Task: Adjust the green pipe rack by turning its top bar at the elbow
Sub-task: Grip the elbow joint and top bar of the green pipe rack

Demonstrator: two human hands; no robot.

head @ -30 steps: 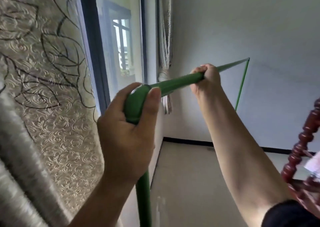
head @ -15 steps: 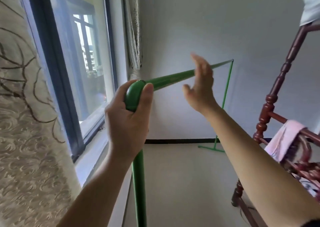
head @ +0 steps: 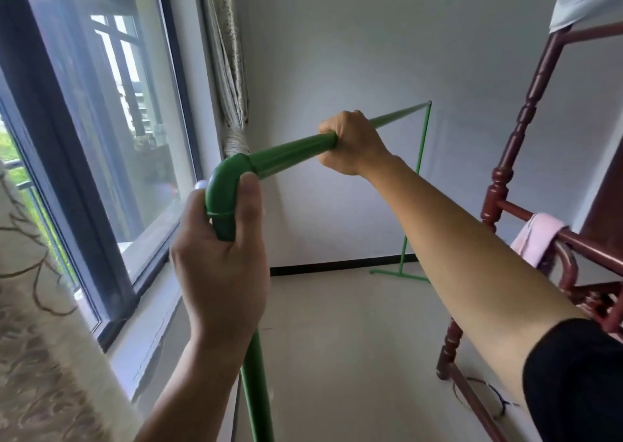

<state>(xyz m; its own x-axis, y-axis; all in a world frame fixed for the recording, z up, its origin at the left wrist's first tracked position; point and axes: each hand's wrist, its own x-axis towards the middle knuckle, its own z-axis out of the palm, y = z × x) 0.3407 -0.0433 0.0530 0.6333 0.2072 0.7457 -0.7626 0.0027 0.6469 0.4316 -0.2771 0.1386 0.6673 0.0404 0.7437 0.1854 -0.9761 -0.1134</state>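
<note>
A green pipe rack stands along the window wall. Its near upright (head: 258, 391) rises to a curved green elbow (head: 224, 188), and the top bar (head: 290, 153) runs from there to the far upright (head: 418, 185). My left hand (head: 219, 273) is wrapped around the elbow and the top of the near upright, thumb lying along the fitting. My right hand (head: 350, 143) is closed over the top bar a short way past the elbow, hiding that stretch of pipe.
A window (head: 101, 131) and patterned curtain (head: 33, 340) fill the left. A tied curtain (head: 232, 80) hangs in the corner behind the elbow. A dark red wooden frame (head: 519, 131) with a pink cloth (head: 536, 239) stands on the right. The rack's far foot (head: 399, 274) rests on the pale floor.
My right hand, open and off the bar half a second ago, has closed on the top bar again. The left hand has stayed on the elbow. The view has tilted down and right.
</note>
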